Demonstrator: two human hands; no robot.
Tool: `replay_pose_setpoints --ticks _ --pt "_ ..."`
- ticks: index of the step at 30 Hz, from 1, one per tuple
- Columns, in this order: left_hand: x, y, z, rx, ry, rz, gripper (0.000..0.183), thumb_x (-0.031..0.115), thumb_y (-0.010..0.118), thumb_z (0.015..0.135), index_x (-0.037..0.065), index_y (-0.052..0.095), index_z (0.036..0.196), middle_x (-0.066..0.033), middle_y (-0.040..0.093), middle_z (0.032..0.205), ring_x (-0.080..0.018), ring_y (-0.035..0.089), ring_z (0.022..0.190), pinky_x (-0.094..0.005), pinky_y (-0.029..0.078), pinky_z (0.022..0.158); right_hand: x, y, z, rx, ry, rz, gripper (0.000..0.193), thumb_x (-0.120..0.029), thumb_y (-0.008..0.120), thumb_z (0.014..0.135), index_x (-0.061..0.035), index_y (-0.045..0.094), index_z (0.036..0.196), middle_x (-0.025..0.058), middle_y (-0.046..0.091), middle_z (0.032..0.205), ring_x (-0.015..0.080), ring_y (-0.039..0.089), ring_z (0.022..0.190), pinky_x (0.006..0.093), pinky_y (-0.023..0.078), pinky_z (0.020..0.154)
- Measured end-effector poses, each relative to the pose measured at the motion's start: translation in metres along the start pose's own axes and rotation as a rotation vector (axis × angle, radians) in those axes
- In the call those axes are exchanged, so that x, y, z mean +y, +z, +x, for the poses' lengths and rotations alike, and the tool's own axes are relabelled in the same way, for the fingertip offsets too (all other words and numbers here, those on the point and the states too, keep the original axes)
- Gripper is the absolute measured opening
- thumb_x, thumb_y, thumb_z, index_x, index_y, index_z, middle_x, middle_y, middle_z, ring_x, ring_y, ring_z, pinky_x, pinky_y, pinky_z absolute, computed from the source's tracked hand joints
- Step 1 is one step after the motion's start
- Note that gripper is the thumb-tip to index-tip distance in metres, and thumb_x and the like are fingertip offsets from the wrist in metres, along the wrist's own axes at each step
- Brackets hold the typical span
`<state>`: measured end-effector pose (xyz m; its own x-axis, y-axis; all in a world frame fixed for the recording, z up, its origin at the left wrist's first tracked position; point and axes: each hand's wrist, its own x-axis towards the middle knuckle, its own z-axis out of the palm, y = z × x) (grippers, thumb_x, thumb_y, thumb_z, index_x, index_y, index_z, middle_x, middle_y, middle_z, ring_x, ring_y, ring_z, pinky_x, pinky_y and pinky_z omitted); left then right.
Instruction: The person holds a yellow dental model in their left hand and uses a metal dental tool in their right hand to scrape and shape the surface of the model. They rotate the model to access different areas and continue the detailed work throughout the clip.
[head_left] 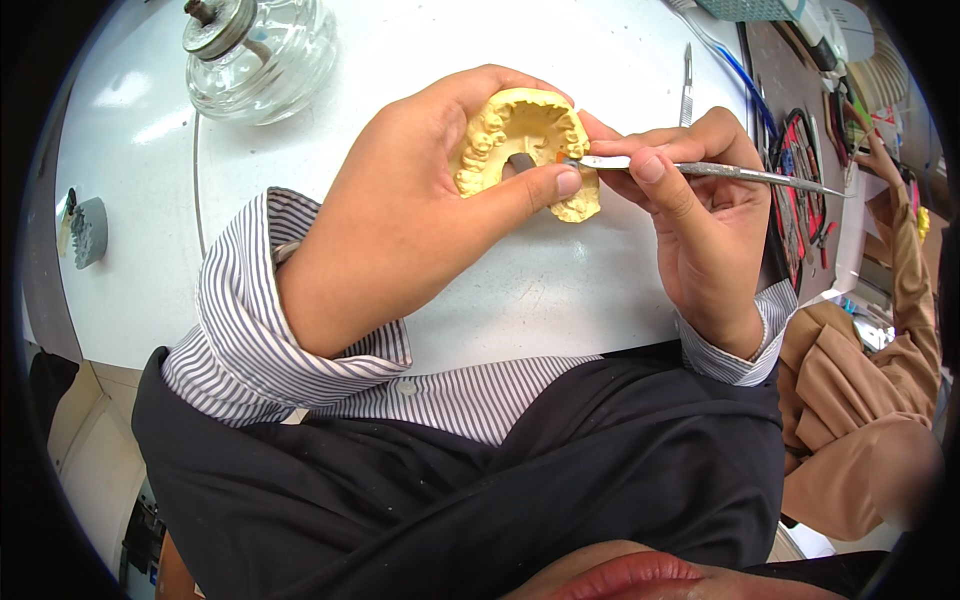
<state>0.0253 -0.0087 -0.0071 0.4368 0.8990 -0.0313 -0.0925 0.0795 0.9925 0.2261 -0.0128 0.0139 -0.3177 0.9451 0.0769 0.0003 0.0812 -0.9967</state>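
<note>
My left hand [395, 185] is closed round a yellow plaster dental cast [535, 118], its thumb lying across the near side. The cast's teeth and palate face up. In my right hand [695, 215] is a slim metal dental carving tool [745, 173], pinched between thumb and fingers. Its flat end meets the teeth on the cast's right side, close to my left thumb tip. A small dark blue-grey bit and an orange patch show at that spot; I cannot tell what they are. The tool's pointed end sticks out to the right.
A glass spirit lamp [262, 75] stands at the far left of the white table [560, 310]. A grey toothed block [90, 232] sits at the left edge. Beyond my right hand lies a scalpel [687, 90]. A red-and-black tool case [798, 195] and a person in brown [850, 370] are at right.
</note>
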Motion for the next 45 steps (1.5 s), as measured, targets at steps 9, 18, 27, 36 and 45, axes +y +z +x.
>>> replay_pose_setpoints --ticks 9,18,27,36,45 --pt "0.002 0.001 0.000 0.021 -0.036 -0.015 0.034 0.010 0.067 0.081 0.000 0.055 0.111 -0.0072 0.062 0.099 -0.0126 0.060 0.092 -0.0234 0.049 0.082 -0.003 0.003 0.001 0.030 0.063 0.061 0.009 0.000 0.054 0.088 -0.0016 0.045 0.088 0.0219 0.064 0.094 0.0270 0.064 0.094 0.0383 0.056 0.082" --pt "0.002 -0.001 -0.001 0.010 -0.029 -0.022 0.034 0.010 0.066 0.083 0.000 0.054 0.113 -0.0067 0.062 0.100 -0.0121 0.059 0.093 -0.0237 0.047 0.082 -0.002 0.005 0.001 0.011 0.055 0.041 0.009 0.001 0.053 0.088 -0.0013 0.045 0.088 0.0221 0.064 0.093 0.0290 0.063 0.097 0.0395 0.055 0.083" --pt "0.007 0.000 -0.001 0.021 -0.096 0.034 0.036 0.012 0.066 0.083 0.001 0.053 0.115 -0.0036 0.061 0.096 -0.0073 0.057 0.085 -0.0187 0.046 0.070 -0.002 0.001 0.002 -0.015 0.073 0.021 0.011 -0.001 0.056 0.088 -0.0037 0.045 0.086 0.0180 0.066 0.091 0.0278 0.062 0.100 0.0356 0.055 0.082" --pt "0.017 0.004 -0.001 0.062 -0.182 0.018 0.041 0.010 0.069 0.080 0.000 0.050 0.115 -0.0057 0.059 0.095 -0.0085 0.056 0.087 -0.0204 0.047 0.075 0.000 -0.001 -0.001 0.239 -0.025 0.258 0.012 -0.012 0.055 0.091 -0.0043 0.045 0.093 0.0182 0.062 0.097 0.0180 0.064 0.081 0.0265 0.050 0.063" --pt "0.012 0.002 -0.004 0.028 -0.163 -0.077 0.054 0.009 0.075 0.073 -0.001 0.046 0.118 -0.0036 0.057 0.095 -0.0051 0.053 0.081 -0.0172 0.043 0.068 0.008 0.012 -0.012 -0.063 -0.453 -0.132 0.012 -0.005 0.054 0.089 -0.0042 0.043 0.094 0.0162 0.059 0.096 0.0169 0.061 0.084 0.0271 0.049 0.074"
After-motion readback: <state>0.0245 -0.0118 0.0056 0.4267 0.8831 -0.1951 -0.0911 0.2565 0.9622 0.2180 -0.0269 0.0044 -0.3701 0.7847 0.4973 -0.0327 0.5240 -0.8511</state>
